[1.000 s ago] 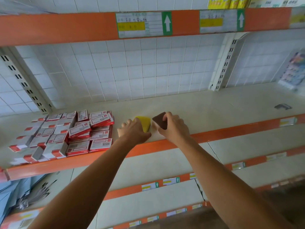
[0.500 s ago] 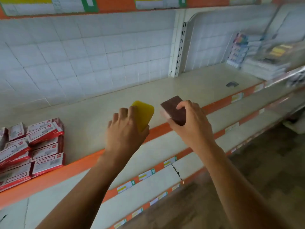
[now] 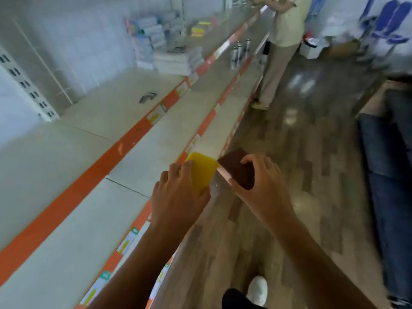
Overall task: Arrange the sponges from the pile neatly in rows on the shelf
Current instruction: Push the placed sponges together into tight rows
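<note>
Yellow sponge [image 3: 201,172] sits gripped in the left hand [image 3: 178,197], long axis pointing up and away toward the shelf [image 3: 73,166]. The right hand [image 3: 260,186] pinches a brown sponge [image 3: 237,169], tilted, held over the wooden floor [image 3: 312,134] beside the shelves.

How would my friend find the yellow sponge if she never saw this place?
Follow the long white shelves with orange front edges to where the person's arms reach out. The left hand holds the yellow sponge. It is bright, while the right hand beside it holds a dark brown sponge.
</note>
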`<act>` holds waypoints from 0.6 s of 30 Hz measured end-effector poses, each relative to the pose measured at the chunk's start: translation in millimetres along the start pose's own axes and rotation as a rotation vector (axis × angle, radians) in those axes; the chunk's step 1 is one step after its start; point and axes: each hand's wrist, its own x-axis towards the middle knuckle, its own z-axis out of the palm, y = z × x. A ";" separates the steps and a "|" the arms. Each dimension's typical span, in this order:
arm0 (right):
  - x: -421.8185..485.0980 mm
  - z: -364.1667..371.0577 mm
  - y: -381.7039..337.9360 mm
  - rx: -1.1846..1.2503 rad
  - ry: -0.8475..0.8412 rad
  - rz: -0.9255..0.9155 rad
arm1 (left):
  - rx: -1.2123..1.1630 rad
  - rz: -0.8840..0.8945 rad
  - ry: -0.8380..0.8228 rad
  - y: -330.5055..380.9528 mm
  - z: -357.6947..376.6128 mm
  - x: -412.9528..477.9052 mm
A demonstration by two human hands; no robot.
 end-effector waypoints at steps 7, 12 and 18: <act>43.9 -72.3 137.4 -0.051 0.109 0.221 | -0.019 0.196 -0.060 138.3 65.2 80.5; 68.8 -119.9 214.9 -0.113 0.151 0.394 | -0.073 0.284 -0.133 219.5 112.6 126.8; 96.7 -143.8 281.3 -0.072 0.213 0.541 | -0.138 0.382 -0.165 290.4 150.0 181.6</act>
